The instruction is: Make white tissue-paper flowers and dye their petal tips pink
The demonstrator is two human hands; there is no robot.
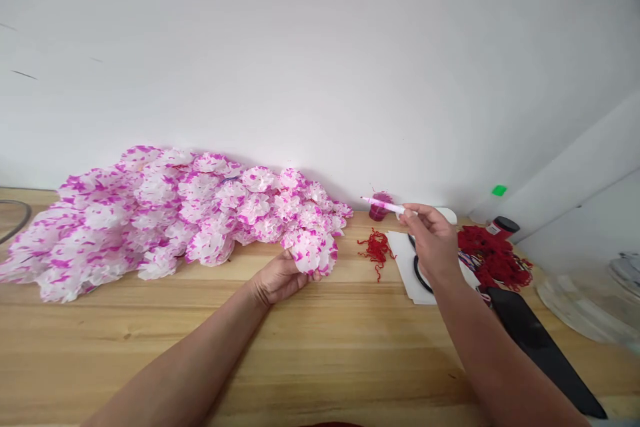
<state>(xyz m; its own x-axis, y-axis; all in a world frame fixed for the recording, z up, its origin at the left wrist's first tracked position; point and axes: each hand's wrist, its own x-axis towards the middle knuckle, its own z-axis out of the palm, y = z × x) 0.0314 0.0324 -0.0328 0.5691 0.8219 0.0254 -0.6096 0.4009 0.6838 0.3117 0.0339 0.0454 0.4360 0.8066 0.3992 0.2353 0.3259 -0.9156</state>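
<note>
My left hand is closed around the underside of a white tissue-paper flower blotched with magenta. Just behind it lies a long heap of similar paper flowers, reaching to the left along the wall. My right hand grips a slim, pale pink-stained pen or brush, held nearly level with its dark tip pointing left. Behind that tool stands a small cup of magenta liquid, close to the wall. Whether the tip is a brush or a nib is too small to tell.
Red yarn pieces lie near the cup. White paper sheets with a black-handled item sit beneath my right hand. Further right are a red yarn pile, a black-lidded jar, a long black object and a clear container.
</note>
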